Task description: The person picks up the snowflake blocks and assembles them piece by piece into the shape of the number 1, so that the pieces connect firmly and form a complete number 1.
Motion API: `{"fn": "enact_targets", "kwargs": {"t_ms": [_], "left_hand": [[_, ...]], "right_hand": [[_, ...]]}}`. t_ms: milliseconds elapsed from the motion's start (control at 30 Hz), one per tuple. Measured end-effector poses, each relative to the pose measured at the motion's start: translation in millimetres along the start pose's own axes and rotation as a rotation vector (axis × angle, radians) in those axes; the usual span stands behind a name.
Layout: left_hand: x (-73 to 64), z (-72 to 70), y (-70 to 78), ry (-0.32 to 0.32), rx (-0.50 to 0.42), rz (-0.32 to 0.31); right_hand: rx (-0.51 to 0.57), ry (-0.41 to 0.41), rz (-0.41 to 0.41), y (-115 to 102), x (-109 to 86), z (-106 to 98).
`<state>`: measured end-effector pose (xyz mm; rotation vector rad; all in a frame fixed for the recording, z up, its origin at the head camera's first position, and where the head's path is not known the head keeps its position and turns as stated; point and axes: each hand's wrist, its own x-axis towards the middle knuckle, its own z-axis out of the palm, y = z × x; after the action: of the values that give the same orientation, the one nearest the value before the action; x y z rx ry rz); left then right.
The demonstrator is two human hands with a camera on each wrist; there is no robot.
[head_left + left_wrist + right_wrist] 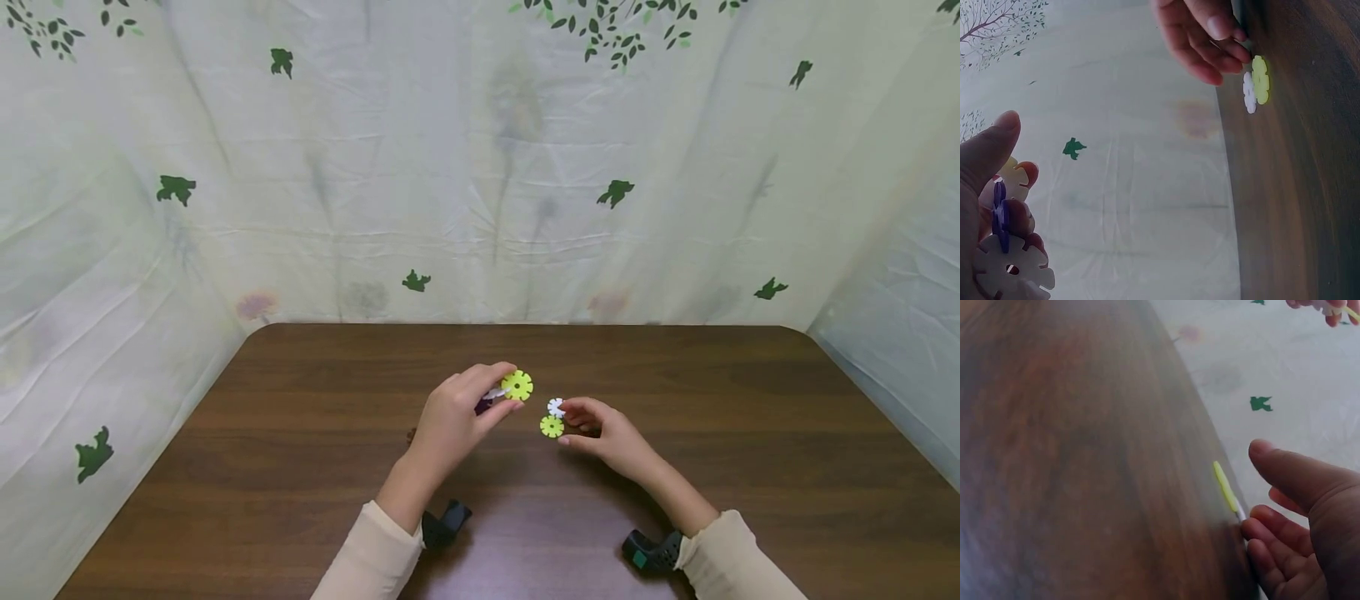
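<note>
My left hand [457, 417] holds a joined cluster of notched plastic discs above the table. At its fingertips is a yellow-green disc [517, 385]; a purple disc [1000, 215] and a white disc [1029, 270] show in the left wrist view. The palm hides part of this cluster. On the table lie a loose yellow-green disc [552, 427] and a white disc [555, 407], side by side. Beside them my right hand [618, 442] has its fingers loosely bent and the thumb apart. Its fingertips are at the white disc; whether they touch it I cannot tell.
A brown wooden table [300, 467] lies beneath both hands. A small brown thing [411, 436], mostly hidden, shows behind the left wrist. Dark wrist devices sit at the left cuff [446, 523] and right cuff [651, 552]. A pale patterned curtain [450, 167] hangs behind the table.
</note>
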<state>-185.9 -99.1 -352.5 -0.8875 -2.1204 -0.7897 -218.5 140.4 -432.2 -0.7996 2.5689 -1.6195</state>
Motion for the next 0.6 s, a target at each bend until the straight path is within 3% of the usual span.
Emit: {"fn": "enact_targets", "kwargs": {"t_ms": [400,600], "left_hand": [[-0.3,0.9,0.3,-0.008,-0.008,-0.003],[-0.5,1.3,0.4,-0.016,-0.006,-0.007]], "right_hand": [[-0.2,-0.043,-0.076,9.0,7.7,4.9],[-0.232,-0.048,-0.083,8.5,10.0,8.1]]}}
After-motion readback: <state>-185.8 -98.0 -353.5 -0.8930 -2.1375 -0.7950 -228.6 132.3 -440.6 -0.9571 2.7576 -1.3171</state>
